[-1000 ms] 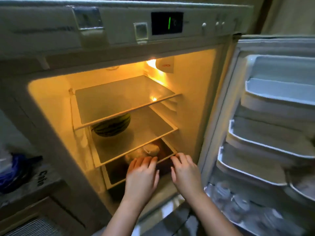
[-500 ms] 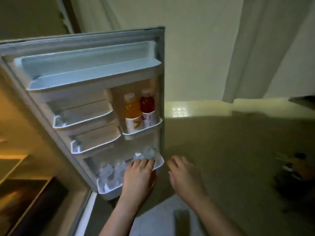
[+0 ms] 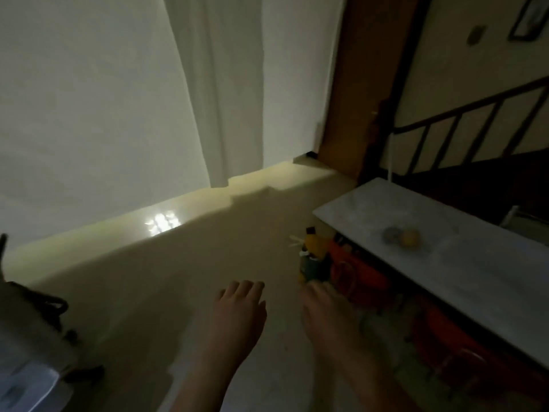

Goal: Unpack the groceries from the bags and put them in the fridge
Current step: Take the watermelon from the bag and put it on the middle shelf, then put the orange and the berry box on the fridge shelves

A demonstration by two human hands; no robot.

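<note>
**Both hands out over the floor, groceries at the bench's near corner**

At the far left edge a pale appliance corner (image 3: 26, 382) shows, with dark cables over it. A bright patch of reflected light (image 3: 162, 223) sits on the beige floor (image 3: 148, 278) where it meets the white wall (image 3: 89, 99). The left hand (image 3: 234, 318) hangs palm down over the floor, its grip spread loosely, fingers straight and holding nothing. The right hand (image 3: 323, 316) lies just beside it, fingers relaxed and empty; its fingertips reach close to a cluster of bottles (image 3: 312, 257), one with orange contents, standing on the floor. Whether they touch is blurred, perhaps not. Orange bags (image 3: 359, 275) sit beneath the marble-topped bench (image 3: 475, 278), which carries a small yellow fruit (image 3: 410, 237). A dark stair railing (image 3: 475, 120) rises behind.
</note>
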